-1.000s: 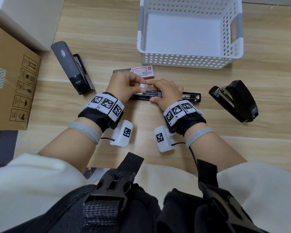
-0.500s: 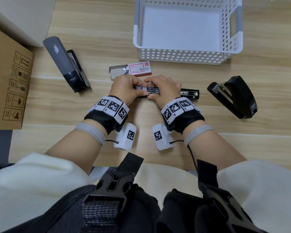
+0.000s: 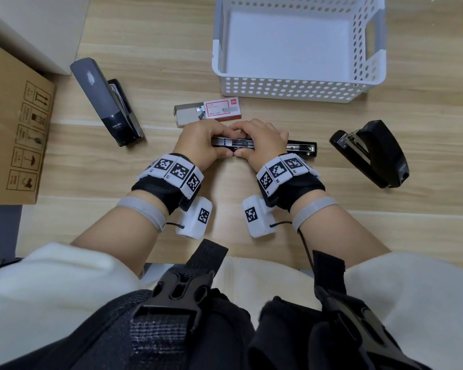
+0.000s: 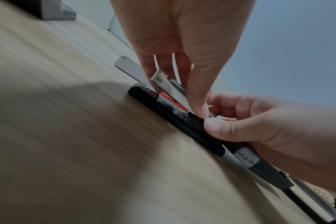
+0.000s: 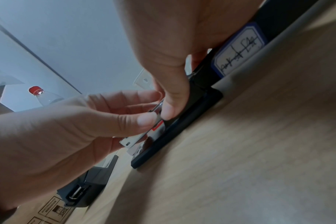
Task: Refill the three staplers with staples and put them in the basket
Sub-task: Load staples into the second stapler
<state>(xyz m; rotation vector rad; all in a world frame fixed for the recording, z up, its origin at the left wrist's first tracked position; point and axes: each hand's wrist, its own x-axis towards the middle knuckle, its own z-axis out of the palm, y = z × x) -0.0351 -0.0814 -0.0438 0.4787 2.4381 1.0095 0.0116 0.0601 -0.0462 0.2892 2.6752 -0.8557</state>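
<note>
Both hands are curled round the slim black stapler lying opened flat on the worktop: the left hand pinches its metal staple channel, the right hand grips the middle. Just behind them the staple box lies slid open, staples showing. The white basket holds nothing. A grey stapler lies at left, a black stapler at right.

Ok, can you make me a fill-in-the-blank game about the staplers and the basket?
1. The white basket holds ____ staplers.
2. Both hands, left hand and right hand, grip the ____ stapler of the three.
3. The staple box lies between the hands and the ____.

Missing words: zero; middle; basket
</note>
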